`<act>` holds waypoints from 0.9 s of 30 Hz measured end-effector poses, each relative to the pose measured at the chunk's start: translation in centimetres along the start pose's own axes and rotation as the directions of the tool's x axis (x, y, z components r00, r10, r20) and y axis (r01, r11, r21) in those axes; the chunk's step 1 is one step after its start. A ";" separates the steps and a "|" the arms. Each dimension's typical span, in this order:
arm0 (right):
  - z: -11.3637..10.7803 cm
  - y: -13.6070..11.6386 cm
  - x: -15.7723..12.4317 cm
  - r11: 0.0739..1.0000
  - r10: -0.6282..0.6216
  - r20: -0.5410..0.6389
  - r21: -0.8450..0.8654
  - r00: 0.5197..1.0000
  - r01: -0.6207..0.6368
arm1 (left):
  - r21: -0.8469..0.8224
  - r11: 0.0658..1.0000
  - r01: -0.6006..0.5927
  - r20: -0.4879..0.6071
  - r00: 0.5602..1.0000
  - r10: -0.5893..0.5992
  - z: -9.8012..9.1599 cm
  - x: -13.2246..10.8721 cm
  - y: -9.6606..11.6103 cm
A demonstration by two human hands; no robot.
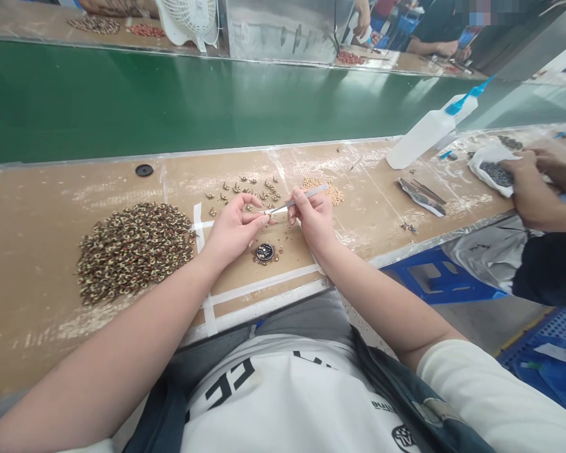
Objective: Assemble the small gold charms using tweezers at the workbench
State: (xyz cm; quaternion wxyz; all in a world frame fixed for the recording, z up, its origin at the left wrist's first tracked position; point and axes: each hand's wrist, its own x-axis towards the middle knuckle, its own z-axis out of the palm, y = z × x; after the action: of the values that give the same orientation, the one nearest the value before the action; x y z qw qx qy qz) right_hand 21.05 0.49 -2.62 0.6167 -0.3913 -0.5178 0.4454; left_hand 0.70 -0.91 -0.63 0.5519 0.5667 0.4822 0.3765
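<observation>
My right hand (314, 217) grips a pair of metal tweezers (295, 199), whose tips point left at the fingertips of my left hand (239, 228). My left thumb and forefinger are pinched on a tiny part, too small to make out. Just below the hands sits a small round black dish (265, 252) with little pale pieces in it. Behind my fingers lie several small gold-and-dark parts (245, 187). A spread of tiny tan beads (332, 192) is beside my right hand. To the left rises a big heap of dark-and-cream small parts (136, 248).
A white squeeze bottle (422, 137) with a blue nozzle stands at back right. Near it are a silver packet (421, 196) and a black lid (144, 170) lies far left. A co-worker's hands (531, 173) hold a white bag (495, 170). A green belt (170, 104) runs behind the bench.
</observation>
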 end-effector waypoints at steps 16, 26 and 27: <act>-0.2 0.0 0.8 0.971 0.127 -0.116 0.216 0.985 -0.100 | 0.133 0.990 -0.048 -0.002 0.999 0.049 -1.3 -0.4 1.8; 0.0 0.9 1.9 0.955 0.199 -0.153 0.252 0.968 -0.156 | 0.460 0.888 -0.025 -0.148 0.983 0.104 -4.6 3.7 3.6; 0.1 0.9 1.9 0.955 0.194 -0.148 0.256 0.970 -0.152 | 0.519 0.854 -0.030 -0.142 0.982 0.121 -4.3 4.7 3.9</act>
State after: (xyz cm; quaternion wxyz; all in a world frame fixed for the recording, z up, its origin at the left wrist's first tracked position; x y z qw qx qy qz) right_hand 21.01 2.61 -2.86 0.6604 -0.3940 -0.3683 0.5226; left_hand -1.72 5.01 3.24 0.3224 0.6779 0.5875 0.3023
